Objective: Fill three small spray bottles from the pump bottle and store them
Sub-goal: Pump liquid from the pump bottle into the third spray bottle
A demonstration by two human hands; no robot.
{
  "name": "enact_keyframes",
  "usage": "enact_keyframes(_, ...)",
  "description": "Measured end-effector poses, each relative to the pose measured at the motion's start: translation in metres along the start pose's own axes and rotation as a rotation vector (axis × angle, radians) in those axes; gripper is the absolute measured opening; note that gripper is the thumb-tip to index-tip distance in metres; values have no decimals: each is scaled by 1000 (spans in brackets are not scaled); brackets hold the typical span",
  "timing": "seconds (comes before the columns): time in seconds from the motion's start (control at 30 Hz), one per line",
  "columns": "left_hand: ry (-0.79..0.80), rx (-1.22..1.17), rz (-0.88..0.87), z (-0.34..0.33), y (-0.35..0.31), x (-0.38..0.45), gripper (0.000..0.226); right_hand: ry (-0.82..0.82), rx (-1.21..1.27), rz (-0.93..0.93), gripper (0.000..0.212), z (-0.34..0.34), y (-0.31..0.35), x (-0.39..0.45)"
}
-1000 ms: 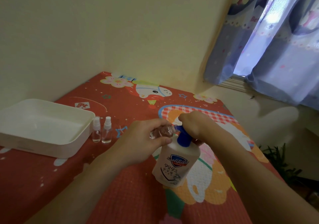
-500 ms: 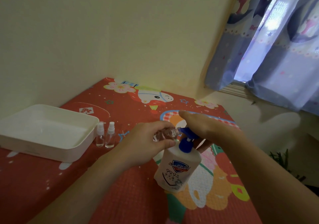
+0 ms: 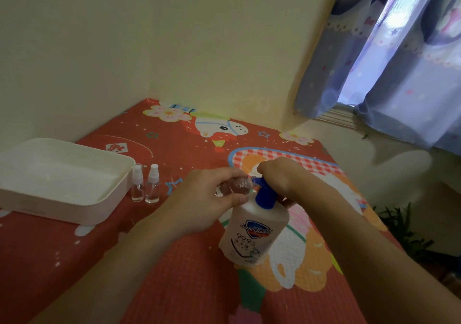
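Rightward, pump bottle (image 3: 252, 234) (near the mat (image 3: 187, 286) edge), tray (image 3: 82, 214) leftward.

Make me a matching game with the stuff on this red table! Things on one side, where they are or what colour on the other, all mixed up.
Things:
1. pump head
2. white tray
3. two capped spray bottles
4. open small bottle

Clues:
A. held in the left hand
B. blue, under the right hand
C. standing beside the tray
D. at the table's left edge

Pairs: 1-B, 2-D, 3-C, 4-A
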State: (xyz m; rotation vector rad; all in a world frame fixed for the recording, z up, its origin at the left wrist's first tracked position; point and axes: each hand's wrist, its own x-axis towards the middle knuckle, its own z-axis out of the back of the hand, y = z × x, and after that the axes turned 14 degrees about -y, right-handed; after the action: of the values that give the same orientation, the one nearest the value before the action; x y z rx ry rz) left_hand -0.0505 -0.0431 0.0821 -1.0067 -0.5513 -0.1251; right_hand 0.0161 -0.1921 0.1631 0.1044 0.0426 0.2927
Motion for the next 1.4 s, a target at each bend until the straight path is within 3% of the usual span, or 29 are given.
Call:
enact_keyframes(0.3, 10, 14, 3, -2, 1, -2, 34, -16, 78, -75, 13, 2, 2, -7)
enact_keyframes(0.5, 18, -17, 4, -2, -6, -2, 31, 61, 403, -302, 47, 12, -3, -14)
enact_keyframes(0.57, 17, -15, 1, 1, -8, -2, 31, 79, 407, -324, 52, 15, -2, -14)
enact_keyframes(0.77, -3, -7, -9, 4, -10, 1, 31, 35, 289, -210, 19, 15, 7, -14)
enact_keyframes(1.2, -8, -15, -9, -2, -3, -3, 30, -30, 19, -46, 23, 3, 2, -7)
enact_keyframes(1.4, -10, -9, -11, -3, -2, -4, 30, -2, 107, -74, 13, 3, 0, -8)
